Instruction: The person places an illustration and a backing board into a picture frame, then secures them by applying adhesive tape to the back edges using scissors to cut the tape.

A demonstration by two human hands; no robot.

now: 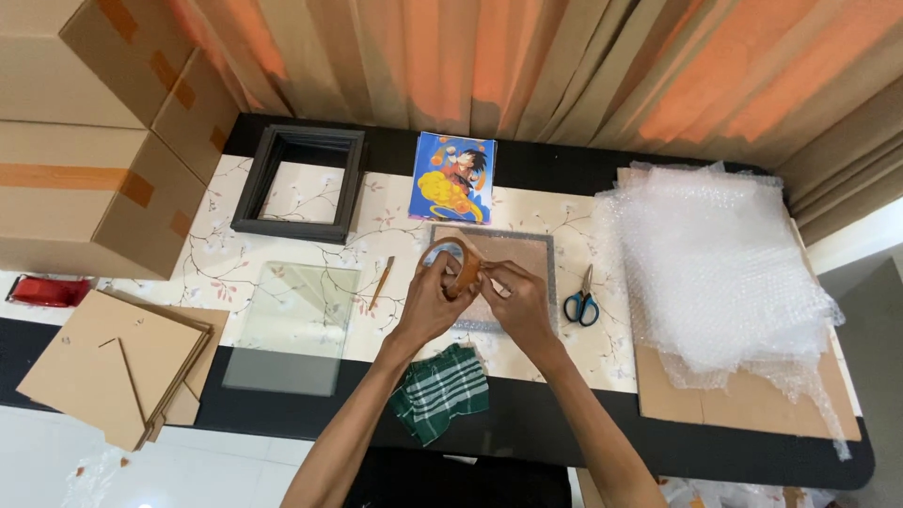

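Over the patterned surface (310,202), fingers (450,275) of both the left hand (428,306) and right hand (517,303) pinch a brown tape roll (458,263) above a backing board (513,259); the peeled end could refold and stick to itself, I judge.

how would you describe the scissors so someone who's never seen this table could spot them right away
Start at the heap of clear bubble wrap on the right side of the table. Just left of its edge, beside the brown board under the hands, lie the scissors. They are the only thing with blue loop handles, blades pointing away from the person.
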